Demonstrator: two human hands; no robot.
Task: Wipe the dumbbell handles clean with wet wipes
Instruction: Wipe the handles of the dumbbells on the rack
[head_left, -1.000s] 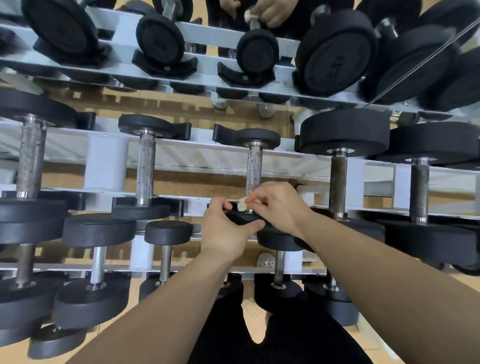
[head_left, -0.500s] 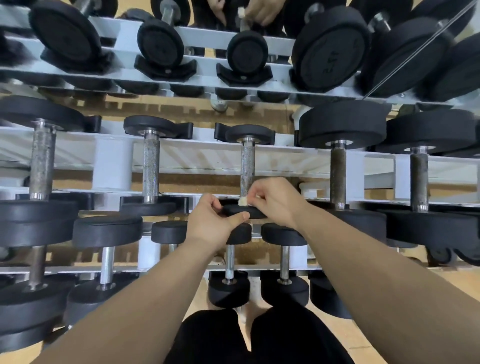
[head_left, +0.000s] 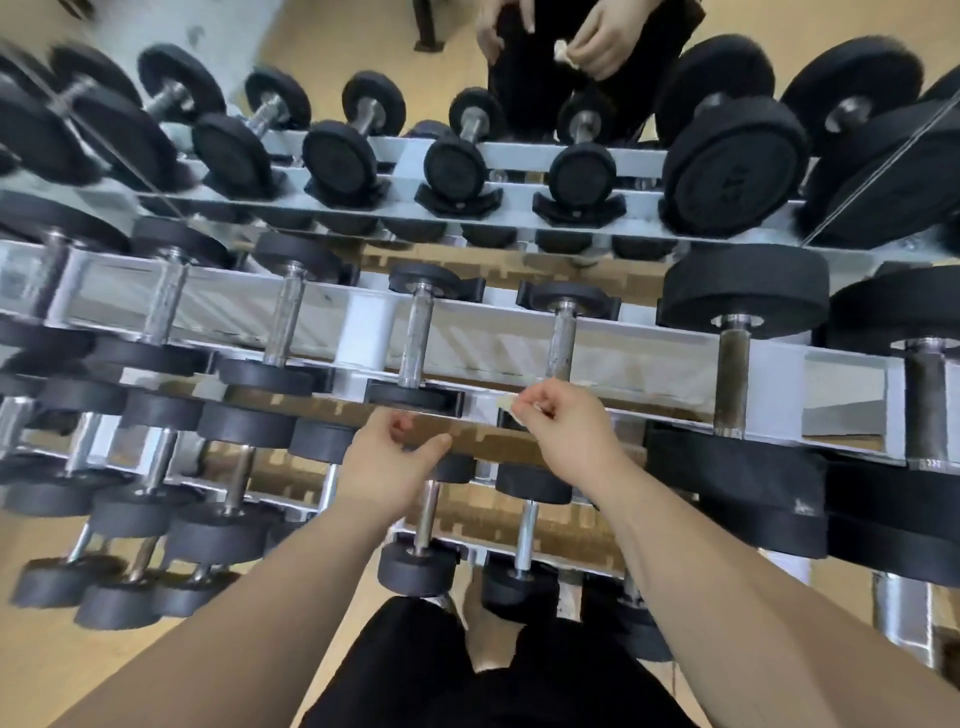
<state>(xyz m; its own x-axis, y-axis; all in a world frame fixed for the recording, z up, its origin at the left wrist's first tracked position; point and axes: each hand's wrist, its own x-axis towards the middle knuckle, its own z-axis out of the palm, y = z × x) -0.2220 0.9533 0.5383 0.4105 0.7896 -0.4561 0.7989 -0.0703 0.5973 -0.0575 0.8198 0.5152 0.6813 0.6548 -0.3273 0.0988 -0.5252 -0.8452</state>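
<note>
Dumbbells are lying side by side across the rack tiers, larger ones sitting right. The left hand is hovering before the middle tier. To its right, the right hand is pinching a wipe at the near end of one handle.

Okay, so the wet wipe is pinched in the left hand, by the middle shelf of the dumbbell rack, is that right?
Not quite. The head view shows the right hand pinching the wet wipe; the left hand holds nothing. The rest stands: it is by the middle shelf of the dumbbell rack.
</note>
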